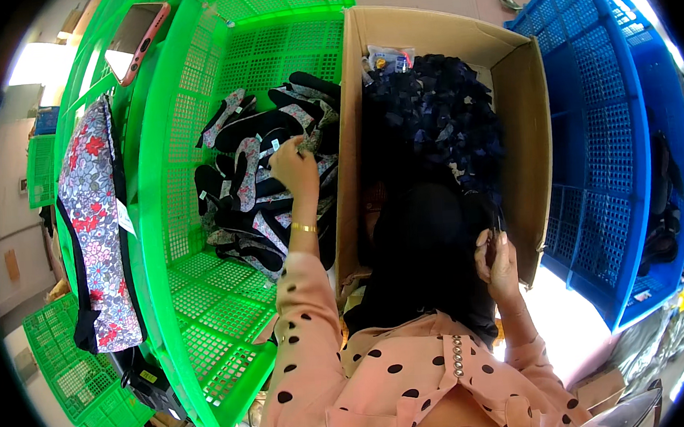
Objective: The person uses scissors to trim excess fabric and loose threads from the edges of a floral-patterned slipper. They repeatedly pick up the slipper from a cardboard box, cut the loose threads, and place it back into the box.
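My left hand point(295, 168) reaches into a green plastic crate point(202, 288), its fingers closed at the edge of a grey floral cloth slipper point(323, 136). Around and beneath it lies a heap of floral slippers point(247, 172) with black trim and soles; some carry small white tags. Over at the right side of a cardboard box point(527, 147), my right hand point(500, 265) is closed on a slim dark tool point(496, 218) that looks like thread snips. Its tip is hard to make out against the dark background. Dark fabric scraps point(438, 117) fill the box's far part.
A phone point(137, 42) and a long floral piece point(96, 228) with black edging rest along the green crate's left rim. A clear packet point(391, 58) lies at the box's far end. Blue crates point(588, 136) stand at the right, and another green crate point(77, 370) sits lower left.
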A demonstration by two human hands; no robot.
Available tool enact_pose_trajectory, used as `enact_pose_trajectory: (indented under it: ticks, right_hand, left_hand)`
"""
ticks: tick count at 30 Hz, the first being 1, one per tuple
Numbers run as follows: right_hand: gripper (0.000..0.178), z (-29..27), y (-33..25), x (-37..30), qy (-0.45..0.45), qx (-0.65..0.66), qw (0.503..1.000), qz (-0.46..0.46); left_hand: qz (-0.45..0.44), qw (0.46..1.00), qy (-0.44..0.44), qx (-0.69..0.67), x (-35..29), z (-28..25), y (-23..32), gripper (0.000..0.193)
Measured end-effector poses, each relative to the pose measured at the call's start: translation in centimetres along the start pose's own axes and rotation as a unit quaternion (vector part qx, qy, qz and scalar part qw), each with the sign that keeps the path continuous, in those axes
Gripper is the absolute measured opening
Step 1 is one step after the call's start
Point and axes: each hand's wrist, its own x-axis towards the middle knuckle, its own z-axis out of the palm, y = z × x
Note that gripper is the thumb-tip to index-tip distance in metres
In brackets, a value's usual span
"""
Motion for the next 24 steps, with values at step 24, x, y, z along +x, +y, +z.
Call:
enact_pose_trajectory:
  ticks: [24]
  right_hand:
    - [0.050,4.2,-6.0,-6.7,-0.054,-0.096,0.965,-0.240]
  left_hand:
    - [0.330,0.861,-0.364,-0.130,-4.1,-24.6,20.5,0.018]
